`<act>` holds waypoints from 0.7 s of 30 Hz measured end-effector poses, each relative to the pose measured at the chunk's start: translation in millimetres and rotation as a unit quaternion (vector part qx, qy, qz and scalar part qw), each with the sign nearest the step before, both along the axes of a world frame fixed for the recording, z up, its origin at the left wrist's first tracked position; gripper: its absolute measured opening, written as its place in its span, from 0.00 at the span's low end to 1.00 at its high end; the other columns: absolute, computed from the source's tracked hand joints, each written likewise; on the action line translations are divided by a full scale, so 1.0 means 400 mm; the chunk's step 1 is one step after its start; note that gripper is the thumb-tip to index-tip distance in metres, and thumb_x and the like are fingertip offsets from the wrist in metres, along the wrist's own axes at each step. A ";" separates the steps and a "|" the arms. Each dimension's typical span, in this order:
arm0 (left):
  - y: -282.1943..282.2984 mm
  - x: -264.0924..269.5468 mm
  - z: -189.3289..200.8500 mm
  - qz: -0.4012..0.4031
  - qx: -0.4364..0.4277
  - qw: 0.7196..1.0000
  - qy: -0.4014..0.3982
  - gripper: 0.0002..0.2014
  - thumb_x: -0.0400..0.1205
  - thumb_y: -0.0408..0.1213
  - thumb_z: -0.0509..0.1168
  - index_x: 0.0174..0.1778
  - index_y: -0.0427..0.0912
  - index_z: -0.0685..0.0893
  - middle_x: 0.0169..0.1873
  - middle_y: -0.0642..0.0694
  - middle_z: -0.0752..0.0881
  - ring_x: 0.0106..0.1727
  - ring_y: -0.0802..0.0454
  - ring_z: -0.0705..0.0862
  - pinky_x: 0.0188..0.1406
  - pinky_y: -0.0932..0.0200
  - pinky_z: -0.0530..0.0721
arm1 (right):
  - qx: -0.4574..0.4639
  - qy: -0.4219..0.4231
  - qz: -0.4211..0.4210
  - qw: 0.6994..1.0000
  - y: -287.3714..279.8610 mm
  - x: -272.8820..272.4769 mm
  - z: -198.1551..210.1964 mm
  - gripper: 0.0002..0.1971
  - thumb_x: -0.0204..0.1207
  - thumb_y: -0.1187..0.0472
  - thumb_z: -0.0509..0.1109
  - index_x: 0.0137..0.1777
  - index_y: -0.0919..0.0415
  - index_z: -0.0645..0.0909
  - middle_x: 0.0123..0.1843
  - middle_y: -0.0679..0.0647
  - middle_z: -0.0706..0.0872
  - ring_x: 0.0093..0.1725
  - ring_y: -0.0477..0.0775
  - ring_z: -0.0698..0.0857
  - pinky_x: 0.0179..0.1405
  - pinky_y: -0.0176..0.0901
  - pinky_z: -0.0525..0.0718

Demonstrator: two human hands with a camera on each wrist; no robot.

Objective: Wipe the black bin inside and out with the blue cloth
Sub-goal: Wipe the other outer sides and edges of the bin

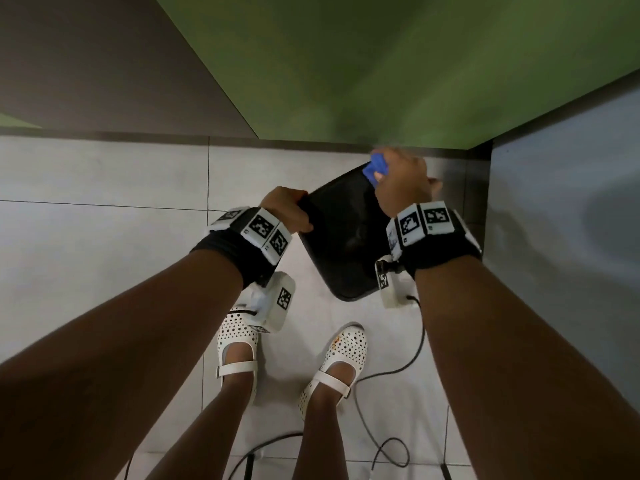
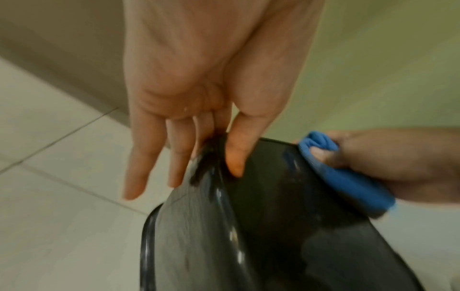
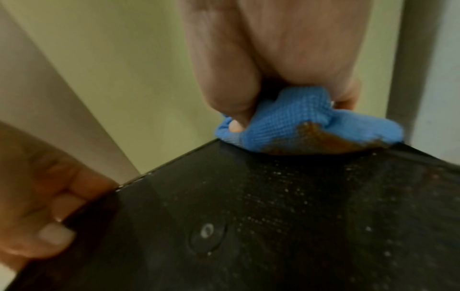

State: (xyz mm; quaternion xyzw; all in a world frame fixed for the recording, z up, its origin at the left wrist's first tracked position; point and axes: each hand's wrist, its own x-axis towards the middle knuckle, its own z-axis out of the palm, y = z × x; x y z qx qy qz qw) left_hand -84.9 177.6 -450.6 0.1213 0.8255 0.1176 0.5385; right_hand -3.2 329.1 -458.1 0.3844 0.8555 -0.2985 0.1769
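Right now left hand (image 2: 199, 94) only pinches the black bin (image 1: 343, 237) rim w/ thumb; right hand (image 1: 403, 183) clenches blue cloth (image 3: 298, 120) at far edge. Hard scrubbing could twist bin loose.

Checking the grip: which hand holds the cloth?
The right hand bunches the blue cloth on the bin rim; the left hand only pinches the rim.

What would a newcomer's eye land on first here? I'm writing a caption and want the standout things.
First, the blue cloth, bunched in the right hand at the far edge of the black bin, with a brown smear on it in the right wrist view. Next, the left hand pinching the bin's near-left edge, the bin tilted over the pale tiled floor, white perforated shoes below.
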 end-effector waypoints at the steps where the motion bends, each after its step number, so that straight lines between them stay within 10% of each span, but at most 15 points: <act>1: 0.004 0.005 -0.002 -0.045 0.005 0.999 0.021 0.19 0.80 0.38 0.63 0.67 0.43 0.79 0.59 0.39 0.84 0.60 0.40 0.82 0.40 0.60 0.79 | -0.001 0.012 0.048 0.999 -0.006 -0.009 -0.002 0.23 0.78 0.67 0.61 0.72 0.52 0.72 0.72 0.51 0.74 0.71 0.58 0.69 0.63 0.47 0.67; 10: 0.031 0.010 -0.039 0.040 0.031 0.997 0.066 0.18 0.83 0.44 0.58 0.69 0.49 0.79 0.61 0.41 0.86 0.64 0.41 0.82 0.50 0.65 0.68 | 0.055 -0.026 0.085 0.995 -0.115 -0.071 0.015 0.21 0.73 0.68 0.63 0.65 0.49 0.76 0.69 0.51 0.75 0.73 0.58 0.65 0.67 0.64 0.62; 21: 0.030 0.025 -0.050 0.130 0.037 0.989 0.065 0.19 0.83 0.41 0.60 0.71 0.46 0.77 0.68 0.43 0.82 0.72 0.45 0.77 0.71 0.62 0.70 | 0.024 -0.082 -0.142 0.986 -0.076 0.013 0.014 0.16 0.75 0.60 0.65 0.63 0.52 0.74 0.63 0.52 0.78 0.68 0.57 0.72 0.70 0.70 0.61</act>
